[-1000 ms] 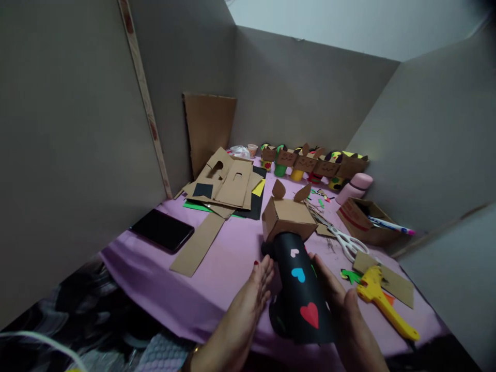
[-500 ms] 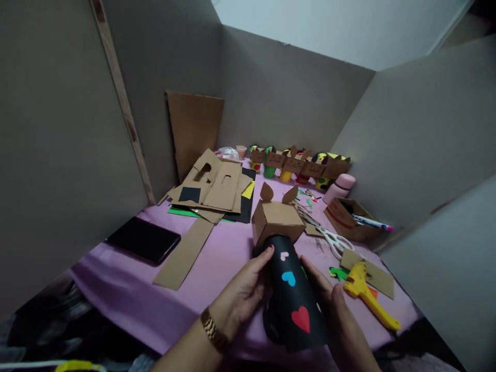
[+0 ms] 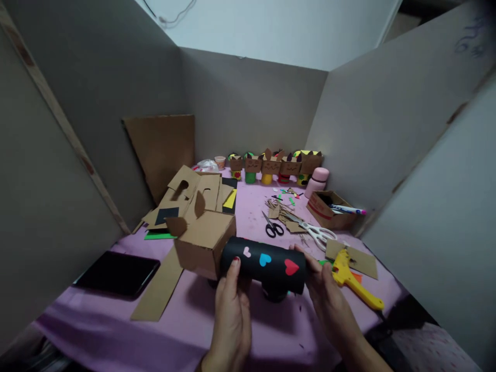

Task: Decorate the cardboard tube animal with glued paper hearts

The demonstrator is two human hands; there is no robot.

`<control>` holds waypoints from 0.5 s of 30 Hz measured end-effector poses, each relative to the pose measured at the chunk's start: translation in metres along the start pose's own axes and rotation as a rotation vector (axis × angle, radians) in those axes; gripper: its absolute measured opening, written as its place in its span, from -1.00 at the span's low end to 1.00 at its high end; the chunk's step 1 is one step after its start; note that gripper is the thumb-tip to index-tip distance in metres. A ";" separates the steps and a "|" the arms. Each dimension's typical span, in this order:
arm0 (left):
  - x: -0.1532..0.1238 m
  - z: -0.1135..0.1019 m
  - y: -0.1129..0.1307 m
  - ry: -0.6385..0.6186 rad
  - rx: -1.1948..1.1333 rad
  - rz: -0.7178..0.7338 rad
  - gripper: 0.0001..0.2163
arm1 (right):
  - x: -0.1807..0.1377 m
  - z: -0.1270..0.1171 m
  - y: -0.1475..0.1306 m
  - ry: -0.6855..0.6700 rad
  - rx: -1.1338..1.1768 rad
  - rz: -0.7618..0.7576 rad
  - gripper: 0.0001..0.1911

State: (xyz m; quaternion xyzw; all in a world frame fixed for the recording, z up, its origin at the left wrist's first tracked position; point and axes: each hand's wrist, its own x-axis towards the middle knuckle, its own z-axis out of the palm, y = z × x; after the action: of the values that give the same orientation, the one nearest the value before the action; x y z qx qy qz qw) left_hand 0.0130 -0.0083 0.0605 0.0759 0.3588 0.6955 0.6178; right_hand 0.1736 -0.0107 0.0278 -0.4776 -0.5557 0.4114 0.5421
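A cardboard animal figure (image 3: 253, 263) lies crosswise in front of me: a black paper tube body with pink, blue and red hearts, and a brown box head (image 3: 205, 243) with two pointed ears at its left end. Dark round feet show under the tube. My left hand (image 3: 234, 305) grips the tube beside the head, thumb on its near side and the other fingers partly hidden below. At the tube's right end, my right hand (image 3: 329, 294) holds it with the fingers reaching over the rim.
Several cardboard-faced figures (image 3: 267, 168) line the back. On the right are a pink bottle (image 3: 318, 182), a pen box (image 3: 329, 212), white scissors (image 3: 315, 232), black scissors (image 3: 273, 227) and a yellow glue gun (image 3: 354, 281). Left are cardboard pieces (image 3: 209, 188) and a black tablet (image 3: 118, 274).
The figure has turned from pointing away from me to lying sideways, its head swinging to the left. Both hands have turned with it, and the black scissors have come into sight.
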 end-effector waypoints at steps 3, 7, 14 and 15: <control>0.002 0.001 -0.009 0.054 0.026 0.090 -0.73 | 0.006 -0.002 0.003 0.045 0.089 0.083 -0.34; 0.005 -0.001 -0.017 0.123 0.067 0.108 -0.75 | 0.007 -0.007 0.005 0.088 0.110 0.086 -0.40; 0.004 -0.003 -0.019 0.062 0.093 0.075 -0.75 | 0.000 -0.031 0.013 0.224 0.132 0.101 -0.45; 0.004 -0.004 -0.018 0.063 0.111 0.066 -0.75 | -0.001 -0.037 0.013 0.267 0.139 0.104 -0.46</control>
State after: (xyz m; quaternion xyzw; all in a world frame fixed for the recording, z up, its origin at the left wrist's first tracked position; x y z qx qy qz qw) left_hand 0.0244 -0.0065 0.0450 0.1000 0.4132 0.6968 0.5777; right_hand 0.2117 -0.0112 0.0175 -0.5174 -0.4234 0.4093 0.6209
